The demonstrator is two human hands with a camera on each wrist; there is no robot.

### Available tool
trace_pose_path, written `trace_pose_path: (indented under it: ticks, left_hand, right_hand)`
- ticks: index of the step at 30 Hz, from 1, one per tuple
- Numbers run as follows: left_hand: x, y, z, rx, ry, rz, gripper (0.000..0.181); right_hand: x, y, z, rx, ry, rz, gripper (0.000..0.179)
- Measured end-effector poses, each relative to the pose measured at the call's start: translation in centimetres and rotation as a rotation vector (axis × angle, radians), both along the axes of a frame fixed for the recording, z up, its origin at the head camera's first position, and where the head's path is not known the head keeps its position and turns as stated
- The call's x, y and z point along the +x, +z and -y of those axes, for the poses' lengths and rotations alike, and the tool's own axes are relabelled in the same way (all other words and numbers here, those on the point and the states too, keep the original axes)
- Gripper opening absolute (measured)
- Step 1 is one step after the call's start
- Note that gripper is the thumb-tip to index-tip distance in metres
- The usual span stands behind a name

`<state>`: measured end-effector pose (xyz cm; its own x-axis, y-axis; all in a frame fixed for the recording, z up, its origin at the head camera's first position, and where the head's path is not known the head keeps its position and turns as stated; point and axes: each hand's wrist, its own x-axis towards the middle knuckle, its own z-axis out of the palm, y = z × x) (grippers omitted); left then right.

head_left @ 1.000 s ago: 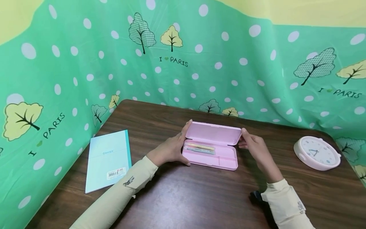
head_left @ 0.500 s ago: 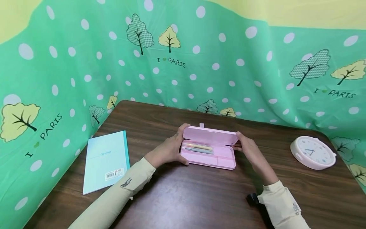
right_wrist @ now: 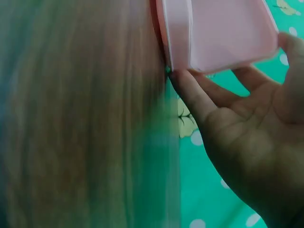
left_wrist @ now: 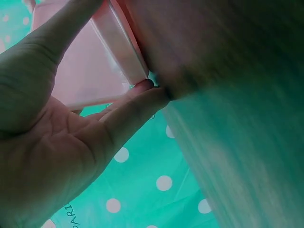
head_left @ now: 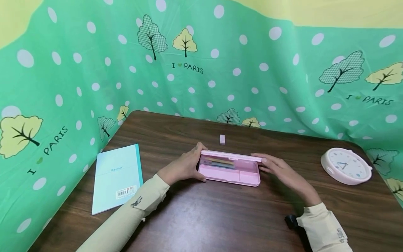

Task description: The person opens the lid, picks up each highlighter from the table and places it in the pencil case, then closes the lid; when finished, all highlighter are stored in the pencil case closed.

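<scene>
A pink pencil case (head_left: 219, 174) lies on the table with its hinged lid (head_left: 231, 155) partly lowered. Several slim pens or pencils (head_left: 220, 163) sit in its rear compartment, partly shaded by the lid. My left hand (head_left: 185, 167) grips the case's left end, thumb at the front corner and fingers toward the back. At the right end, my right hand (head_left: 281, 171) holds the lid's edge between thumb and fingers. In the right wrist view, the lid (right_wrist: 232, 33) is tilted above the base, with fingers touching the case's end. Behind the case lies a small pale eraser-like block (head_left: 222, 139).
A light-blue notebook (head_left: 116, 176) lies at the left, near the left forearm. A round pink-white clock (head_left: 346, 166) is at the right. The brown table (head_left: 201, 217) meets a green dotted curtain (head_left: 201, 94) at its back edge.
The lid has swung forward and down from nearly upright, my right hand moving down with it. The small block behind the case has come into view. My left hand stays at the left end.
</scene>
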<state>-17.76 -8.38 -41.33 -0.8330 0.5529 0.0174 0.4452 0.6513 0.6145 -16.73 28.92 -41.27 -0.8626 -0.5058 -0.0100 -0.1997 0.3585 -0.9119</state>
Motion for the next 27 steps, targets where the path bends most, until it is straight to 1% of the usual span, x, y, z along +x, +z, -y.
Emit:
trace_pose_path:
  ticks: [2,5,7,9,15,19,22,27]
  left_hand:
    - [-0.1,0.1,0.0,-0.003,0.001,0.012,0.092]
    - [-0.2,0.3,-0.1,-0.023,0.001,0.021,0.086]
    - [-0.2,0.4,-0.1,-0.041,-0.002,0.014,0.083]
    - [-0.1,0.5,-0.1,-0.061,-0.008,0.007,0.082]
    - [0.3,0.4,0.1,-0.111,-0.033,-0.008,0.093]
    - [0.5,0.3,0.1,-0.147,-0.046,-0.027,0.094]
    - [0.5,0.3,0.1,-0.175,-0.043,-0.033,0.093]
    - [0.4,0.2,0.0,-0.194,-0.037,-0.024,0.096]
  right_hand:
    - [0.1,0.0,-0.4,0.045,-0.008,-0.003,0.048]
    - [0.3,-0.1,-0.9,0.119,-0.018,-0.045,0.045]
    - [0.4,-0.2,-1.1,0.163,-0.021,-0.072,0.048]
    - [0.5,-0.4,-1.2,0.173,-0.013,-0.069,0.052]
    - [0.7,-0.5,-0.9,0.227,-0.004,-0.05,0.065]
    - [0.8,-0.5,-0.6,0.314,-0.013,-0.085,0.071]
    - [0.9,-0.6,-0.4,0.353,-0.028,-0.099,0.075]
    - [1.1,-0.7,-0.3,0.359,-0.027,-0.11,0.075]
